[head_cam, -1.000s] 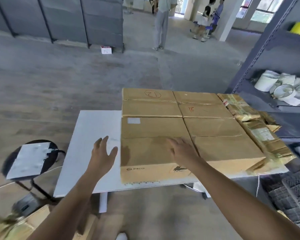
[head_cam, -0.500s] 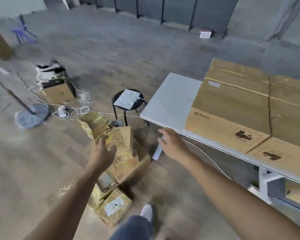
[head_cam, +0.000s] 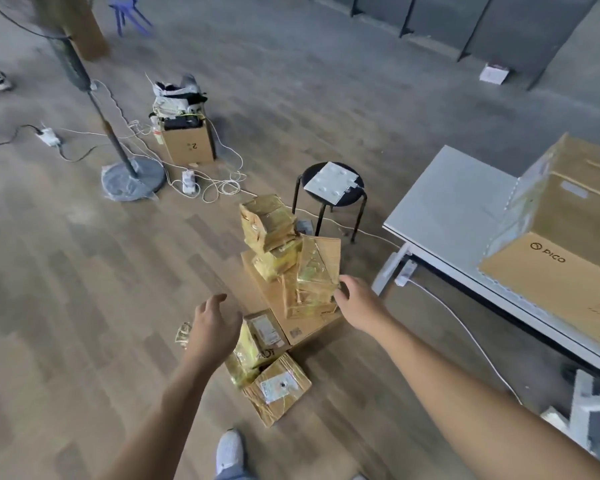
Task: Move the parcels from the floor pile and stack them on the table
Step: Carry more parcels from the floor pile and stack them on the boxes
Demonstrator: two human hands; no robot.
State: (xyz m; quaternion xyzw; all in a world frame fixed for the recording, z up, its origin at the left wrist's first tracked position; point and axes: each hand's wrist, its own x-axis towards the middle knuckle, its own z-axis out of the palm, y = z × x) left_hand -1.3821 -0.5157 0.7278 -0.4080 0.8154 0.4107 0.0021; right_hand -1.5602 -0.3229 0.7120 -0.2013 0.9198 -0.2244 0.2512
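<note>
Both hands were empty, fingers loosely spread. The left hand (head_cam: 215,327) hovered over the parcels (head_cam: 274,261) piled on the floor (head_cam: 84,289). The right hand (head_cam: 357,303) was just beside a tilted parcel (head_cam: 317,268), probably to lift it toward the table (head_cam: 447,209).

PICO is printed on the big carton (head_cam: 548,289); 2 on the open floor box (head_cam: 187,147).

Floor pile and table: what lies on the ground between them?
Head view: wood floor between floor pile and table, crossed by a white cable, a white power strip beside the table leg.
</note>
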